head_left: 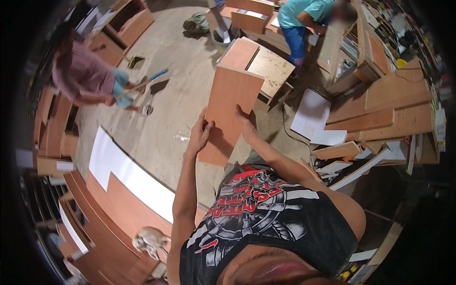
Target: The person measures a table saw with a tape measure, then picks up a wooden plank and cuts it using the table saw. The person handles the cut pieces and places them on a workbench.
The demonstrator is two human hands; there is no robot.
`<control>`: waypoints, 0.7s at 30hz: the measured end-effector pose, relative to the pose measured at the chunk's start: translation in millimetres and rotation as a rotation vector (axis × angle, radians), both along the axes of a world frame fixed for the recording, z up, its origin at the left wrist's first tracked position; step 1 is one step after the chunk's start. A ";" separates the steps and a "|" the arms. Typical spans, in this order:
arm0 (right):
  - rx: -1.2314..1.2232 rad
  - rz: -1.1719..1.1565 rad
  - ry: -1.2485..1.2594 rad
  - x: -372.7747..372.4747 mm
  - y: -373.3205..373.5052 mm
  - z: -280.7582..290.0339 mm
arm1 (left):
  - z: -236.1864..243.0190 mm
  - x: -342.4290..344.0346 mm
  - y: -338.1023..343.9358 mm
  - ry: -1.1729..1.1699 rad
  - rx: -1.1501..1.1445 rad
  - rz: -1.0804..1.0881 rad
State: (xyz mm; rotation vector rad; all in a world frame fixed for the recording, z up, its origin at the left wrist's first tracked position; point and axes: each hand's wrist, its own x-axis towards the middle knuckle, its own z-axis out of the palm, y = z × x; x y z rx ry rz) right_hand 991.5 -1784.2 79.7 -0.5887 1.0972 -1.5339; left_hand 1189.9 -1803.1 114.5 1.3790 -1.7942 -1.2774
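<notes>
A long reddish-brown plywood panel [232, 97] stands upright but slightly tilted in front of my body. My left hand [202, 133] is closed on its left edge, thumb on the near face. At the right edge, my right hand [245, 124] grips the same panel, fingers against its side. Just beyond the panel's top sits a low wooden cabinet [270, 66] with a pale, stained top. What lies directly behind the panel is hidden.
At the left a person [88, 73] holds a long blue-ended stick [158, 74]. Another person [299, 21] leans at a cluttered workbench [363, 61]. A cable [287, 126] crosses the floor at right, near wood offcuts [337, 151]. A dog [149, 240] is beside white-faced boards [137, 178].
</notes>
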 end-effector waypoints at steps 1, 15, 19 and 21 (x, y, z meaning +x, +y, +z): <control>-0.035 0.013 0.021 -8.5 -13.3 2.0 | -0.8 -8.5 -19.0 0.033 -0.125 -0.023; -0.315 -0.143 0.233 -233.8 -246.4 -47.4 | -34.6 -261.2 -301.8 0.131 -0.274 -0.064; -0.181 -0.222 0.655 -293.7 -295.3 -78.4 | -77.7 -312.9 -358.7 0.174 -0.176 -0.139; -0.160 -0.198 0.687 -316.8 -318.3 -97.3 | -107.4 -337.6 -389.9 0.258 -0.180 -0.149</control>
